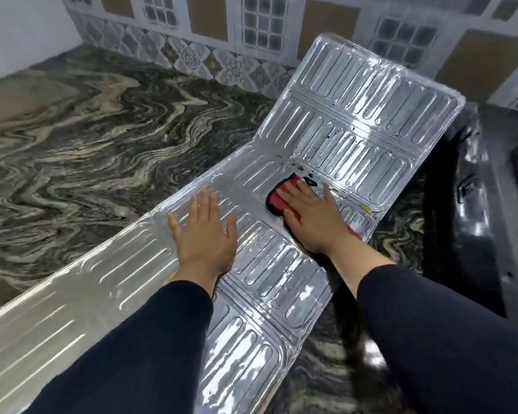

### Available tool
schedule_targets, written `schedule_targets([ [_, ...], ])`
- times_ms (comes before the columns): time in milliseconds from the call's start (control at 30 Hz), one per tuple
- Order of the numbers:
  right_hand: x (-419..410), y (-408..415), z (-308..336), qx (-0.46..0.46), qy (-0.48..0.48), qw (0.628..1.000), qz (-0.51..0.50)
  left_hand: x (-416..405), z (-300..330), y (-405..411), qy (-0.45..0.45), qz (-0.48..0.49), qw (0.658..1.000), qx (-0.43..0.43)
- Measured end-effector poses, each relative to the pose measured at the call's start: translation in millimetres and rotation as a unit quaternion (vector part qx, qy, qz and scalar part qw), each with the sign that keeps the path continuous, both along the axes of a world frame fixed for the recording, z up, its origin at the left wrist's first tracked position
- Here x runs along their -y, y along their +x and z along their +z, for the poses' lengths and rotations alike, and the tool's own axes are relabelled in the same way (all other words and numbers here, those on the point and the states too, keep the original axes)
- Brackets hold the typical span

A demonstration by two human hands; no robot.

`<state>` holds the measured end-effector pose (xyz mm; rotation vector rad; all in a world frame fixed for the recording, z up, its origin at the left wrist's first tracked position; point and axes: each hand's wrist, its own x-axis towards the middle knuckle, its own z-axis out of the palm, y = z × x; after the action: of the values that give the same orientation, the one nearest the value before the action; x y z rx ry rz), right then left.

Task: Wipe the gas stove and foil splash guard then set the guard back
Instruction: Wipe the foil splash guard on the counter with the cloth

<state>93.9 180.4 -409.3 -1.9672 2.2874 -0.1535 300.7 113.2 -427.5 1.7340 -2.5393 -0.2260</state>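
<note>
The foil splash guard (341, 130), silver with embossed ribs, lies unfolded across the marbled counter, its far panel tilted up toward the wall. My left hand (204, 231) rests flat on the middle panel, fingers spread, holding nothing. My right hand (308, 216) presses flat on a red cloth (277, 200) with a dark edge, on the guard near the fold below the raised panel. Part of the cloth is hidden under my palm. The black gas stove (476, 204) sits at the right edge, only partly visible.
The dark swirled stone counter (102, 138) stretches to the left and behind the guard. A patterned tile wall (210, 34) rises at the back. The counter's front edge (0, 282) shows at the lower left.
</note>
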Motion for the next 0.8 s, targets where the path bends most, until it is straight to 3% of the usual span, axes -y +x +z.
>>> schedule_targets([
  [167,23.0,-7.9,-1.6,-0.023,0.002,1.000,-0.005,1.5,0.0,-1.7,-0.001,0.000,1.000,-0.003],
  [367,-5.6,39.7,1.5,0.007,0.011,1.000,-0.009,-12.7,2.2,35.0,0.008,-0.019,1.000,0.008],
  [600,-43.7,111.2,-1.5,0.015,-0.007,0.992,0.127,-44.1,9.0,94.0,0.016,-0.008,1.000,0.011],
  [800,6.2,140.9,0.3,0.021,-0.008,0.985,0.171,-46.2,8.7,98.0,0.007,0.005,1.000,0.019],
])
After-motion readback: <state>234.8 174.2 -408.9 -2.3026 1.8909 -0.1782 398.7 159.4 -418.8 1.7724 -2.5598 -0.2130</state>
